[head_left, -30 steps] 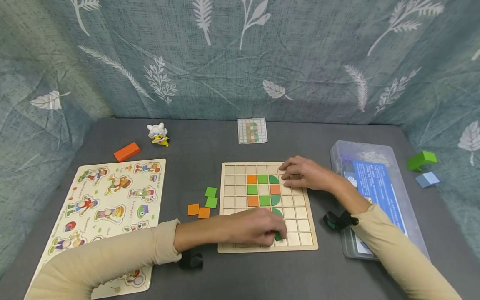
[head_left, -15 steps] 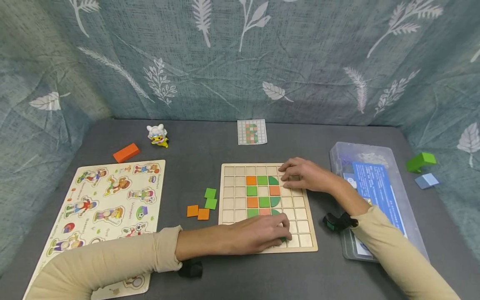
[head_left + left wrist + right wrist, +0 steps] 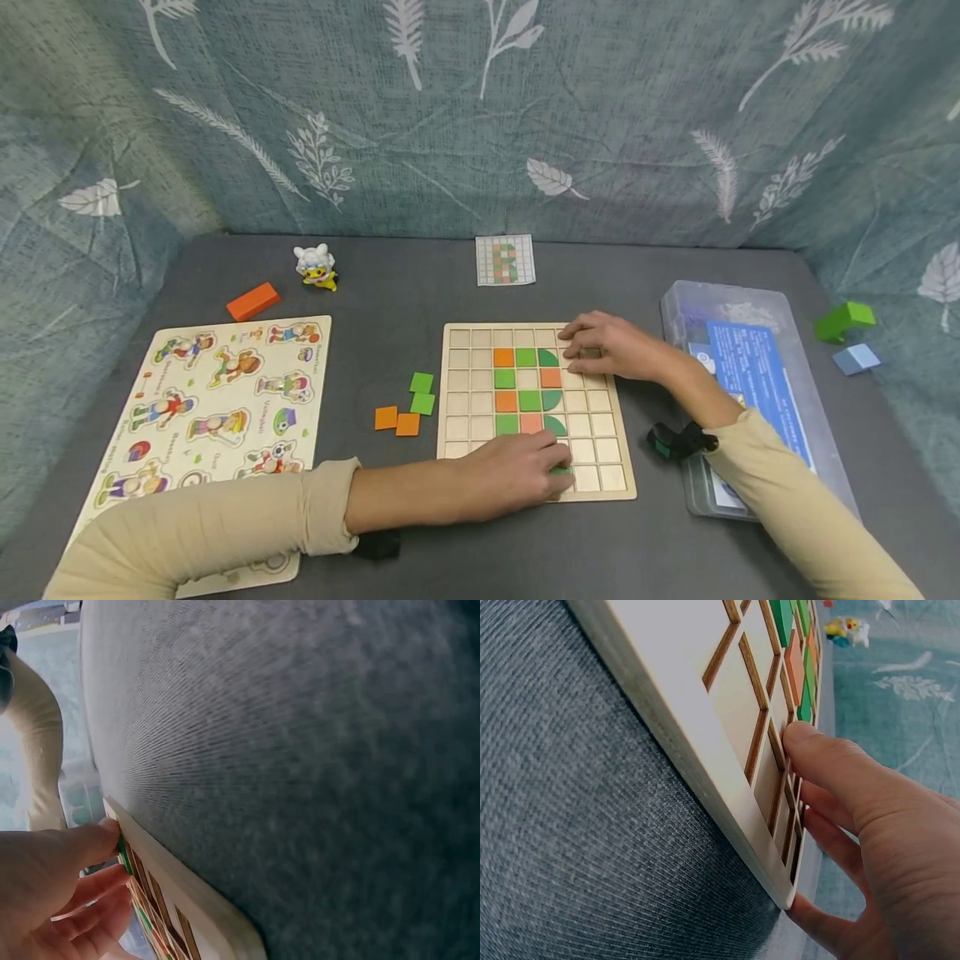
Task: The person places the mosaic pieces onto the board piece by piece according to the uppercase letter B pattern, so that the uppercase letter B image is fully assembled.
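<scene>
A square wooden grid board (image 3: pixel 459 358) holds orange and green square tiles and dark green quarter-circle tiles in its middle cells. Over the lower part of the board, my left hand (image 3: pixel 506 479) pinches a green tile (image 3: pixel 560 470) between thumb and fingers, mostly covered by them. In the left wrist view that green tile (image 3: pixel 124 855) shows right at the thumb tip, close to the board's near edge. My right hand (image 3: pixel 611 348) rests on the upper right of the board with relaxed fingers, its thumb (image 3: pixel 810 742) touching the grid.
Loose green tiles (image 3: pixel 422 383) and orange tiles (image 3: pixel 408 425) lie left of the board. Behind it is a small pattern card (image 3: pixel 506 260). A picture puzzle board (image 3: pixel 247 392) is on the left, a plastic box (image 3: pixel 757 308) on the right, a toy figure (image 3: pixel 315 267) at the back.
My left hand has shifted slightly over the board's lower cells, still with the green tile, uncovering more of the tiles above it. The right hand has stayed in place.
</scene>
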A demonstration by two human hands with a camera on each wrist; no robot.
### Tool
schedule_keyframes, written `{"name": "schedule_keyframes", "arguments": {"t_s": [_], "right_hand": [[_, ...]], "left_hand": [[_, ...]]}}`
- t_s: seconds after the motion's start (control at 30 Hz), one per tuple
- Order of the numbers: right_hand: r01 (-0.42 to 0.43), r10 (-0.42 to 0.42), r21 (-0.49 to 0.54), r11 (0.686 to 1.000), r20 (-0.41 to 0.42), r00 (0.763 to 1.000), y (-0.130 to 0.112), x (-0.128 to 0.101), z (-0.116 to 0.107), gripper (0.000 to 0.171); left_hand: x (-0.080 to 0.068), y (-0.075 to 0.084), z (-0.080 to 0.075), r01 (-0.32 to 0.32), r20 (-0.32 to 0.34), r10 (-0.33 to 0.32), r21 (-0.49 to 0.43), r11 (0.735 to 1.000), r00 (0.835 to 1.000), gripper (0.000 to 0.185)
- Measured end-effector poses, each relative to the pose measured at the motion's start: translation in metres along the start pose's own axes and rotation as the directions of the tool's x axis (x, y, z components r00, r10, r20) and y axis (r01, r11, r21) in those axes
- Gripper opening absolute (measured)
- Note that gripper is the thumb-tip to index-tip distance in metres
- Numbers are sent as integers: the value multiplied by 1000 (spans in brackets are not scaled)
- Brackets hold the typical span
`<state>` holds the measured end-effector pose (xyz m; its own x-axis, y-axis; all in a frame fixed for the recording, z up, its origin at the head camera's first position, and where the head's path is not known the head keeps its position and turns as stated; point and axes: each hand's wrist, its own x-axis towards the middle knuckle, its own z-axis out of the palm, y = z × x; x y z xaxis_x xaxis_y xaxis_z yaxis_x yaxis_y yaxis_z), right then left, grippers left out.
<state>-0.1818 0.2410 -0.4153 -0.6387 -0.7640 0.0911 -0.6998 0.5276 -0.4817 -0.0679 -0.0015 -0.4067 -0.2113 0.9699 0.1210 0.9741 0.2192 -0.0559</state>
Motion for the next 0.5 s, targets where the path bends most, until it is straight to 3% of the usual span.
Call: {"name": "schedule_keyframes", "arguments": {"t_s": [0.13, 0.3, 0.4, 0.5], "right_hand": [[5, -5, -4, 1000, 6, 1000, 0, 1, -2, 14], [-12, 12, -3, 1000, 10, 1000, 0, 0, -3, 14], [-19, 19, 4, 1000, 10, 1000, 0, 0, -4, 15], [-21, 21, 11, 1000, 21, 1000, -1, 0, -3, 15]], "left_hand": [[0, 2, 0, -1, -26, 4, 101, 995, 1000, 8], [0, 2, 0, 12, -43, -7, 130, 991, 999, 13], [-5, 1, 0, 28, -69, -20, 114, 993, 997, 13], [-23, -3, -5, 93, -87, -94, -20, 995, 992, 10]]}}
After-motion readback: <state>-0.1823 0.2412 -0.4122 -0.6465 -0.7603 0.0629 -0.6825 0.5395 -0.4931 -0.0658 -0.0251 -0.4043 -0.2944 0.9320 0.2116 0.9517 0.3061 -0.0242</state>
